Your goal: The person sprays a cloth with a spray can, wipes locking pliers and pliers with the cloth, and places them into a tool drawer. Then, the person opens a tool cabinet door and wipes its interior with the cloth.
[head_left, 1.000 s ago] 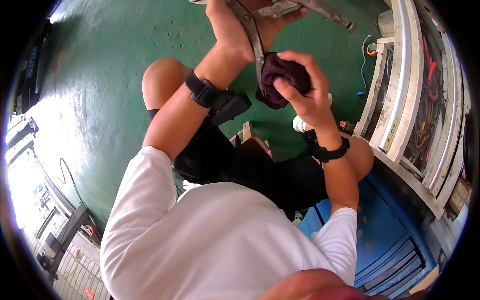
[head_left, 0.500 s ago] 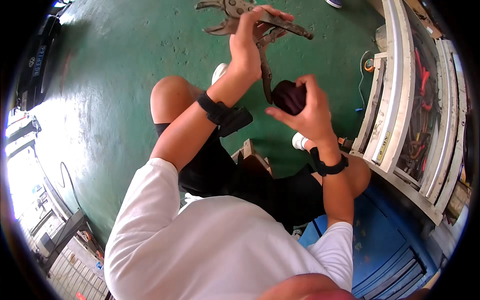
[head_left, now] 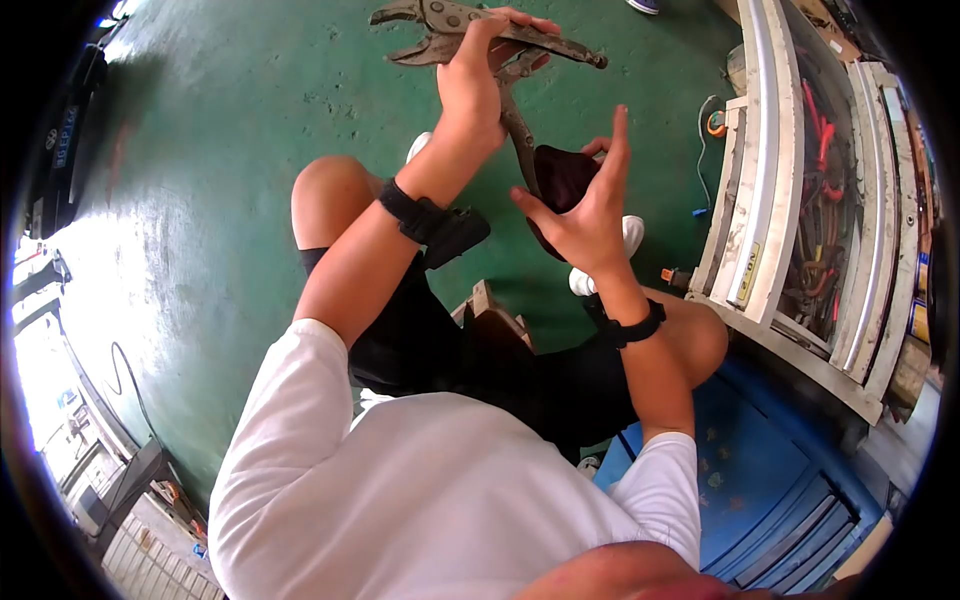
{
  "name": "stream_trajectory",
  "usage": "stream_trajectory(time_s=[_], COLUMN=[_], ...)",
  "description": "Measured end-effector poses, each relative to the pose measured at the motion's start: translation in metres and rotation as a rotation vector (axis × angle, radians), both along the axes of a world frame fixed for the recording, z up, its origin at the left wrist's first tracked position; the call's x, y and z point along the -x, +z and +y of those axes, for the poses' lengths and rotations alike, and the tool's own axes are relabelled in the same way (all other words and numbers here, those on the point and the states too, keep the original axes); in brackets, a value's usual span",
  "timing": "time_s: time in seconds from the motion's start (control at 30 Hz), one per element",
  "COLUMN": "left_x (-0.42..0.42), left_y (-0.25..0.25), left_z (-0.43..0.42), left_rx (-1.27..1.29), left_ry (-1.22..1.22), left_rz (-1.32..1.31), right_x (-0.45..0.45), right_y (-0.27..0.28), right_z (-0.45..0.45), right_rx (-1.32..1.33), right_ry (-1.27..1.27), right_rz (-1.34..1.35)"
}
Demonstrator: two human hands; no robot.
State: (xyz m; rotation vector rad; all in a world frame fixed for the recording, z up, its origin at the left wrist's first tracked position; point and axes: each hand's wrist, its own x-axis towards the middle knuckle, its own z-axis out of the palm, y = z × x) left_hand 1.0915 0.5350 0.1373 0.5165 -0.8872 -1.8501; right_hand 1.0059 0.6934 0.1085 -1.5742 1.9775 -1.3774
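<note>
Rusty locking pliers [head_left: 515, 125] are spread wide at the top centre, jaws to the left, one handle pointing right and the other down. My left hand [head_left: 475, 75] is wrapped round them near the jaws. A dark maroon cloth [head_left: 563, 178] lies against the lower handle. My right hand [head_left: 592, 205] holds the cloth against its palm, with the thumb and one finger stretched out; its other fingers are partly hidden behind the cloth.
Green floor [head_left: 240, 120] lies beneath my hands. A white-framed cabinet [head_left: 765, 170] with tools inside stands at the right, above a blue plastic surface [head_left: 760, 470]. A small wooden stool [head_left: 490, 310] shows between my legs. A person's shoe [head_left: 643, 5] is at the top edge.
The pliers have come further into view and shifted left. My right hand has loosened its grasp, its fingers spreading, and the bunched cloth has moved down along the handle.
</note>
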Motion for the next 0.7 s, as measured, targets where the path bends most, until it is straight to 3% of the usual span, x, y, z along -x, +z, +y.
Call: stream_trajectory(time_s=[0.4,0.6,0.7], left_x=[0.007,0.008,0.009], left_y=[-0.012,-0.019,-0.024], left_z=[0.005,0.039,0.05], left_rx=[0.083,0.088,-0.107], left_ry=[-0.243,-0.591,-0.65], left_rz=[-0.231,-0.242,-0.134], right_x=[0.002,0.001,0.001], right_y=[0.006,0.015,0.024], right_z=[0.001,0.003,0.007], right_rx=[-0.031,0.033,0.017], right_ry=[0.027,0.224,0.179], right_rz=[0.066,-0.195,-0.331])
